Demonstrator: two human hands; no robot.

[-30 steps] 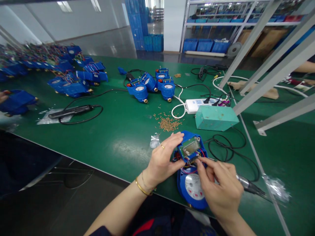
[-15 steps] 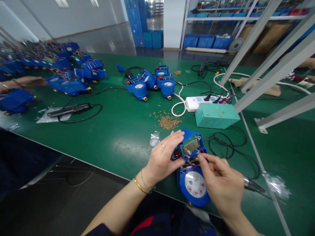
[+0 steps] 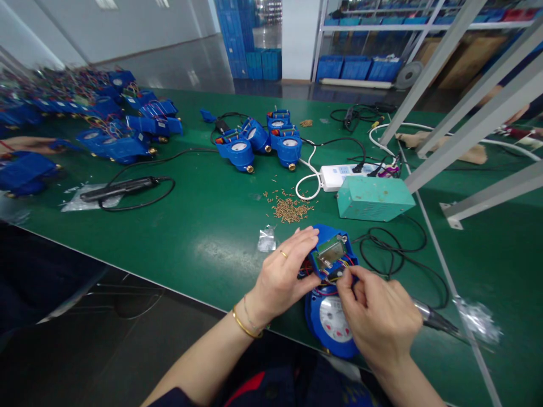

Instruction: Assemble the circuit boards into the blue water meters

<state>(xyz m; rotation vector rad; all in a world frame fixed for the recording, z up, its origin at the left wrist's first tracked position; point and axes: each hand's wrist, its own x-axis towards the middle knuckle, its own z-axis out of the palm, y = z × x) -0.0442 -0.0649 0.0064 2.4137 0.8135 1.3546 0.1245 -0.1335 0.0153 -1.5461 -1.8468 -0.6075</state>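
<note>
My left hand (image 3: 285, 271) is closed round the side of a blue meter housing (image 3: 324, 233), thumb below and fingers along its upper edge. Inside the housing sits a green circuit board (image 3: 332, 252) with a display-like plate. Thin coloured wires (image 3: 348, 261) run from it towards the water meter (image 3: 314, 316), whose white dial (image 3: 335, 317) is partly covered by my right hand (image 3: 377, 311). The thumb and index finger of that hand pinch at the housing's lower edge, by the wires and a small dark part; what lies between the fingertips is hidden.
Loose brass-coloured screws (image 3: 291, 210) lie beyond the housing. A green metal box (image 3: 375, 199) and white power strip (image 3: 335, 176) stand to the right. A dark-handled tool (image 3: 435, 319) lies behind my right hand. More blue meters (image 3: 241, 152) stand farther back; a co-worker's hand (image 3: 36, 144) is at left.
My right hand has shifted slightly left, its fingertips closer to the small dark part under the board. My left hand keeps its grip. At far left, the co-worker's hand has moved slightly.
</note>
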